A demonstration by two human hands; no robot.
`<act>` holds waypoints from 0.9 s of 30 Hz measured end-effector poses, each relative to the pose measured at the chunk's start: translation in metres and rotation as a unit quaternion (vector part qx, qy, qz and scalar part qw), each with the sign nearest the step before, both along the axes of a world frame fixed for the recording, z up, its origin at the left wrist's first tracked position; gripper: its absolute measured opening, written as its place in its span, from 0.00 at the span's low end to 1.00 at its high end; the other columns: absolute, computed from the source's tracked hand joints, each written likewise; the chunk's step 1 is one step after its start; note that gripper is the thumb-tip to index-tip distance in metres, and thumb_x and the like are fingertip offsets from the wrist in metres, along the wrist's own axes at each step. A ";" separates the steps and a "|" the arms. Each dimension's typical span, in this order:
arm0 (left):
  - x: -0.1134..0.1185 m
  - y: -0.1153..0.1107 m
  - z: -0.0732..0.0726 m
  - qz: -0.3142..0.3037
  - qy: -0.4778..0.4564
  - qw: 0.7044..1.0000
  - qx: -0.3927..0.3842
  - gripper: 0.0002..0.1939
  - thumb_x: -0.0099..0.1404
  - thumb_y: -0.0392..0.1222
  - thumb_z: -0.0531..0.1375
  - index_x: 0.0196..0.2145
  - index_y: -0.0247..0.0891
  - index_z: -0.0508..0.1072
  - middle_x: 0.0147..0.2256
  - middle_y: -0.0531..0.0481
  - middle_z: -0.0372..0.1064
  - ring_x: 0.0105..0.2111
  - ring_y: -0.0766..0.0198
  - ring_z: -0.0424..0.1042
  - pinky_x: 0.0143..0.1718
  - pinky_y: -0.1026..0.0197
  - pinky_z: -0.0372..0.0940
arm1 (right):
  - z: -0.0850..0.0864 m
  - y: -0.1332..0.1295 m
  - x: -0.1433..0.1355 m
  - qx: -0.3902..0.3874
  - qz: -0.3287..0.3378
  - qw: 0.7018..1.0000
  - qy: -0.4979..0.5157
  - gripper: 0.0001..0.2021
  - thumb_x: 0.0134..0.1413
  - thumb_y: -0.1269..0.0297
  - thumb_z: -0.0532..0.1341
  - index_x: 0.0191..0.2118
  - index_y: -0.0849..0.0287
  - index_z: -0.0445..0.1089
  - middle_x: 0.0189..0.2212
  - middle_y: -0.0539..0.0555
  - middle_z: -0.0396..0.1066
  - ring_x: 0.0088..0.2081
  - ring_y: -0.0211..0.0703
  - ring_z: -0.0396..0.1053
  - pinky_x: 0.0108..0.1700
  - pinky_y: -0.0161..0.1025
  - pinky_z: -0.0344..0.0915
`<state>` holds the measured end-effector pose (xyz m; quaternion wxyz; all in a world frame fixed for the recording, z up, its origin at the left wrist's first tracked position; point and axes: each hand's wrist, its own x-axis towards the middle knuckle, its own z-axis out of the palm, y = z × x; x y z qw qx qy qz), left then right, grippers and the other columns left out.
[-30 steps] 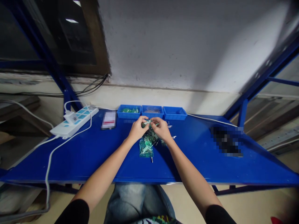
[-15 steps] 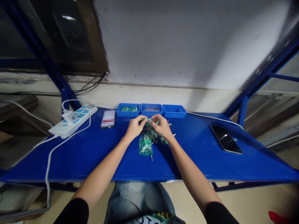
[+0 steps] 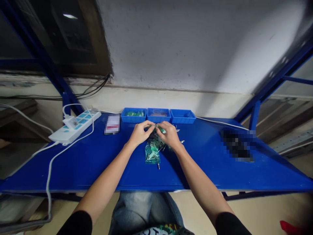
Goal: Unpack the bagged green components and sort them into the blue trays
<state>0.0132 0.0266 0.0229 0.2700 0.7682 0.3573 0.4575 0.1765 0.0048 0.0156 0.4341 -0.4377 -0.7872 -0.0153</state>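
Observation:
My left hand (image 3: pixel 141 132) and my right hand (image 3: pixel 168 133) meet above the middle of the blue table, fingertips nearly touching. Both are closed in a pinch on a small green piece (image 3: pixel 161 129), which shows mostly at the right fingers; its exact shape is too small to tell. Below them lies a green plastic bag (image 3: pixel 153 155) with small pale and metal parts on it. More metal pins (image 3: pixel 182 141) lie to the right, partly hidden by my right hand and wrist. A single metal pin (image 3: pixel 158 166) sits in front of the bag.
Three blue bins (image 3: pixel 183 116) stand in a row at the back; the left one holds green pieces. A white power strip (image 3: pixel 73 129) with cables and a blurred white card (image 3: pixel 112 124) are on the left. A pixelated dark object (image 3: pixel 237 145) lies on the right of the table (image 3: pixel 207 169).
The green piece between my fingertips shows less at the left and more at the right fingers. My hands have shifted only slightly, and the view has moved a little.

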 end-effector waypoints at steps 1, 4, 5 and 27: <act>-0.002 0.001 0.000 -0.008 0.000 1.000 -0.012 0.07 0.60 0.41 0.56 0.35 0.37 0.71 0.36 0.48 0.75 0.38 0.60 0.75 0.42 0.60 0.67 | 0.000 0.000 0.000 0.005 -0.004 1.000 -0.020 0.10 0.58 0.65 0.53 0.38 0.59 0.71 0.31 0.56 0.71 0.34 0.44 0.66 0.38 0.38 0.59; -0.007 0.001 -0.002 -0.013 -0.003 0.999 -0.033 0.06 0.59 0.40 0.57 0.34 0.37 0.70 0.35 0.48 0.75 0.37 0.60 0.75 0.42 0.59 0.67 | -0.001 -0.002 -0.004 0.021 -0.022 0.997 -0.071 0.11 0.60 0.66 0.51 0.38 0.59 0.71 0.31 0.57 0.71 0.34 0.45 0.65 0.37 0.40 0.57; -0.008 0.001 -0.002 -0.013 -0.005 0.999 -0.038 0.06 0.59 0.40 0.57 0.34 0.36 0.70 0.35 0.48 0.75 0.37 0.60 0.75 0.42 0.59 0.67 | -0.001 -0.003 -0.006 0.028 -0.028 0.996 -0.083 0.11 0.60 0.66 0.51 0.39 0.59 0.71 0.31 0.57 0.72 0.34 0.44 0.65 0.37 0.40 0.56; -0.011 0.003 -0.005 0.044 -0.174 0.951 -0.250 0.19 0.62 0.52 0.52 0.35 0.35 0.74 0.32 0.44 0.75 0.33 0.60 0.74 0.39 0.58 0.67 | -0.003 -0.001 -0.003 0.070 -0.036 0.996 -0.039 0.10 0.58 0.64 0.56 0.42 0.54 0.73 0.35 0.57 0.69 0.36 0.46 0.61 0.37 0.43 0.57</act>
